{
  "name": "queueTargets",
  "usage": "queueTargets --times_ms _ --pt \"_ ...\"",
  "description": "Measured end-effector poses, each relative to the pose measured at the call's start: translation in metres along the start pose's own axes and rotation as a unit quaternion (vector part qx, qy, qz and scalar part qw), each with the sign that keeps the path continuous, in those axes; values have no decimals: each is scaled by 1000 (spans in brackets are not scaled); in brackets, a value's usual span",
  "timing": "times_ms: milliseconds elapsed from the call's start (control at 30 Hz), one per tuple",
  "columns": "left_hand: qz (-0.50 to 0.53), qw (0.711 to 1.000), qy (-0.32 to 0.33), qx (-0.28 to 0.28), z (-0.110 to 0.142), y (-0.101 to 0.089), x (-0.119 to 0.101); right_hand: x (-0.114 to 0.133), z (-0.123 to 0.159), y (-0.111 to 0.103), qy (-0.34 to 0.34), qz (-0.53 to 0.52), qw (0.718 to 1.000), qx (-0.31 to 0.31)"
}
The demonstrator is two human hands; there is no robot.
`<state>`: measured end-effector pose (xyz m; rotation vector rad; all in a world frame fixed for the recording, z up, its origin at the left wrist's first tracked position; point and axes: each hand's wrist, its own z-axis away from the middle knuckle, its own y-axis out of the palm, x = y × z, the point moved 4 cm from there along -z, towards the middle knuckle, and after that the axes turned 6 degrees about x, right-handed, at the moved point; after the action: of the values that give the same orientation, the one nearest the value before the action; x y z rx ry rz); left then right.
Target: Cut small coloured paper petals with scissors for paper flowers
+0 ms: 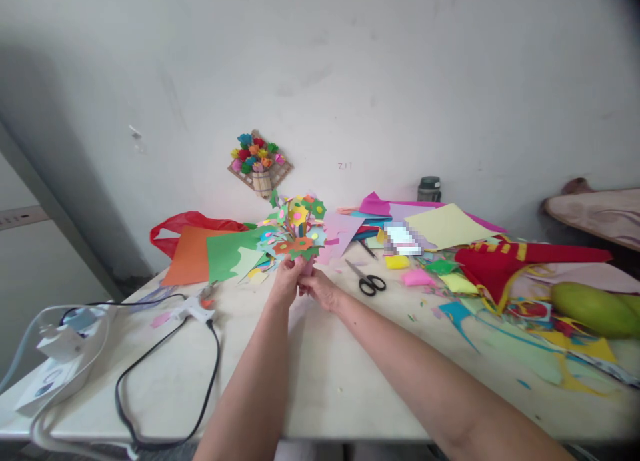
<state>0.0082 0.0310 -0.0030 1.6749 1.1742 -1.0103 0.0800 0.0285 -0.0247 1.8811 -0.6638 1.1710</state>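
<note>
A bouquet of paper flowers [297,215] in yellow, green, orange and pale blue stands upright above the middle of the table. Its narrow base is gripped from both sides, by my left hand [286,279] and by my right hand [321,289]. My fingers wrap round the base and hide most of it; a bit of pink shows there. Black-handled scissors [369,282] lie just right of my right hand, blades pointing away. To the left rests a white glue gun [194,307] with a black cord.
Orange [187,254] and green paper sheets [227,251] lie back left, beside a red plastic bag [210,222]. A white power strip [60,374] sits at the left edge. Paper scraps, a red fabric piece [495,267] and a green mango [593,307] cover the right. A dark bottle [429,189] stands behind.
</note>
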Motion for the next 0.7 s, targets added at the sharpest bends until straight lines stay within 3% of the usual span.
queueTargets --times_ms 700 --pt "6 1000 -17 25 0 3 -2 2 3 -1 0 3 1000 3"
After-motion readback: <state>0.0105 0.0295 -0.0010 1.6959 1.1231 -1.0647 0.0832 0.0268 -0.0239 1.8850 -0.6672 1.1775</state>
